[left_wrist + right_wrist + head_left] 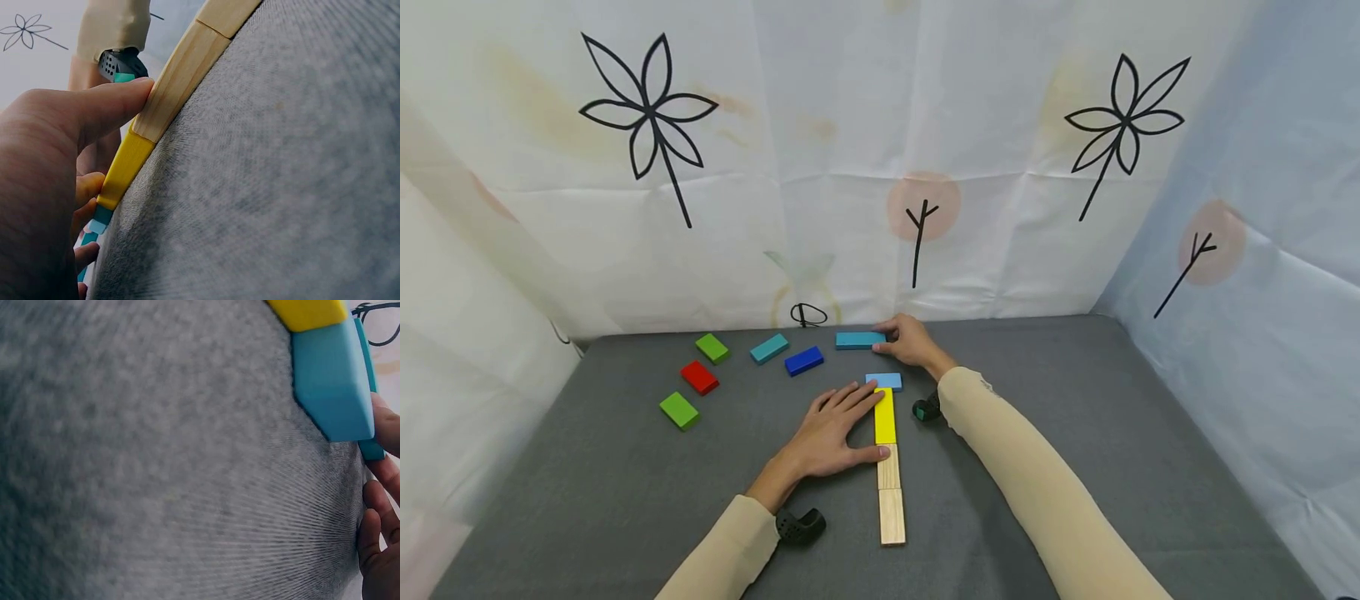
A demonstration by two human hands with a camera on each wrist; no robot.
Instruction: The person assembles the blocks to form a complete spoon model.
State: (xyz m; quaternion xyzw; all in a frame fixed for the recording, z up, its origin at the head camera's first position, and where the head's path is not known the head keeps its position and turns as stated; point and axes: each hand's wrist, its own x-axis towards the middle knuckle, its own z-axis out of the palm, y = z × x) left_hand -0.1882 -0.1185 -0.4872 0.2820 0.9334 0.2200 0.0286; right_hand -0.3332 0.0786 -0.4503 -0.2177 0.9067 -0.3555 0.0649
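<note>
Nearest the head camera, two plain wooden blocks (891,502) lie end to end on the grey table (1075,400), forming the near end of a straight row. A yellow block (885,416) continues the row, and a light blue block (884,381) caps its far end, turned crosswise. The row's long axis runs directly away from the person.

Left hand (832,432): rests flat on the table against the left side of the row, fingers extended and relaxed. The fingertips reach the far part of the yellow block; the thumb (106,103) presses the side of the wooden block at its joint with the yellow one. Nothing is enclosed in this hand. The row lies just right of the palm.

Right hand (912,341): positioned beyond the far end of the row, pinching the right end of a teal block (860,340) with its fingers. This block lies flat, its long axis running left to right, crosswise to the row and extending leftward from the fingertips. It is just beyond the light blue block, not touching it.

Left of the right hand, loose blocks lie spread on the table: a dark blue block (804,361), a second teal block (769,348), two green blocks (712,347), and a red block (699,377).
</note>
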